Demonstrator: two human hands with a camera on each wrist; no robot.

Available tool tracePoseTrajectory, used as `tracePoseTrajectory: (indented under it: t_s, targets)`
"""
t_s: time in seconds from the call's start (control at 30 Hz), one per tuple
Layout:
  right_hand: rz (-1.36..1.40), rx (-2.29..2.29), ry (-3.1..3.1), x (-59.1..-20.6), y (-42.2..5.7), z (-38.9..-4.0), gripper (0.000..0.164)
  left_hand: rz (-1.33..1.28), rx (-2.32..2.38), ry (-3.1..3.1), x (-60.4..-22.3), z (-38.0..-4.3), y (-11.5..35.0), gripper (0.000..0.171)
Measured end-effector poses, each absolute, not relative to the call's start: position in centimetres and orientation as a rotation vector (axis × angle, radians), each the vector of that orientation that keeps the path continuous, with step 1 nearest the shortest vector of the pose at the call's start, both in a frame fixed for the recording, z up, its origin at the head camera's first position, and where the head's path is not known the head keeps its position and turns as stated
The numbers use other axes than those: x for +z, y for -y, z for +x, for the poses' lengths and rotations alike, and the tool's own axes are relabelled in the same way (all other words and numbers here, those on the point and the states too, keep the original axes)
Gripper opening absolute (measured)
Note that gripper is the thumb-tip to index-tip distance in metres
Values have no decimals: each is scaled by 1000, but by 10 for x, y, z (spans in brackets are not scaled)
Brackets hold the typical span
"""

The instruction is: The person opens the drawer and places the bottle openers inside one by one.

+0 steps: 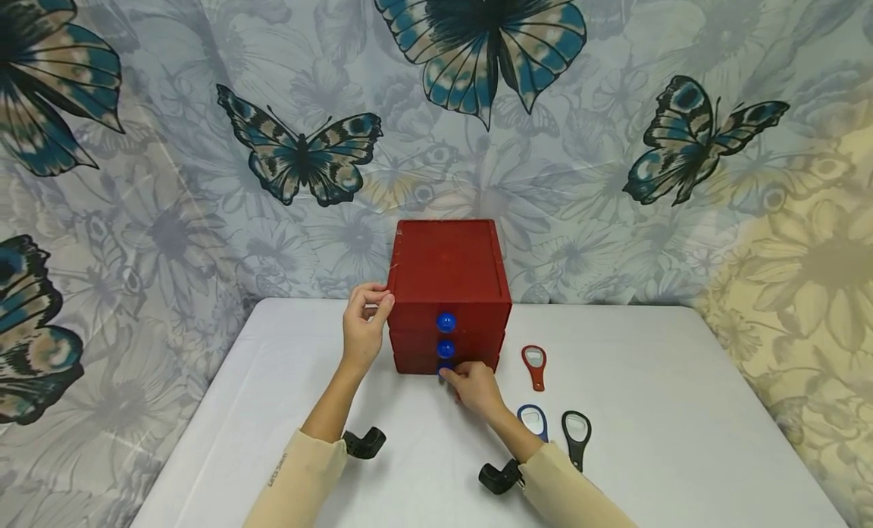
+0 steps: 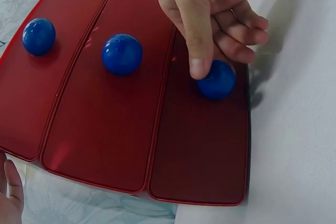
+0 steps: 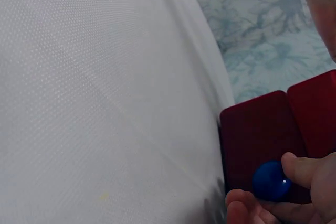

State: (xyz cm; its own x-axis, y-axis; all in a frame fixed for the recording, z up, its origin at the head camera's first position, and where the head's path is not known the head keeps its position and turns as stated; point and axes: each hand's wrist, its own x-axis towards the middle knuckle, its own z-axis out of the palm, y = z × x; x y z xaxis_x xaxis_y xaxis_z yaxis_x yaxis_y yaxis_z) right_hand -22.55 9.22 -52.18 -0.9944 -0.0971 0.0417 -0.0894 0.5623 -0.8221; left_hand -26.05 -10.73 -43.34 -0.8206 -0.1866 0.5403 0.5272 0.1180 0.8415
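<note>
White bench (image 1: 273, 361): right hand (image 1: 477, 389) pinches the bottom knob (image 2: 217, 84) on the near face of the red drawer box (image 1: 446, 263); left hand (image 1: 364, 323), unclenched, touches its left edge.

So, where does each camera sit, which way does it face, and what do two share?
Head: worn there, facing forward and down at the red box-shaped drawer unit; left hand, right hand and beige cloth sleeves show.
Left wrist: worn there, facing three drawer fronts; right hand and left fingers show.
Right wrist: worn there, facing the white tablecloth and lowest drawer; right hand and left arm show.
Both wrist views share the right hand on the lowest round blue knob.
</note>
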Motion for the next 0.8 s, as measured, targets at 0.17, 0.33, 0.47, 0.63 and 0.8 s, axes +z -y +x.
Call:
tracePoseTrajectory:
  t_s: [0.17,0.33,0.47,0.63,0.8]
  targets:
    - [-190,-1431,-2797,-523,-90,-225,39,-340,-1751,1878,-436,-261,107,15]
    - [-193,-1441,-2801,-522,-89,-226,40,-324,-1731,1915,-433,-260,107,13]
    - [-210,-1432,-2817,-522,-89,-226,40,-331,-1694,1970,-420,-252,106,18]
    - [-237,-1403,-2817,-522,-91,-222,42,-321,-1610,2035,-401,-237,106,24]
    - [-257,-1408,-2745,-522,-96,-209,42,-297,-1581,2038,-398,-234,107,24]
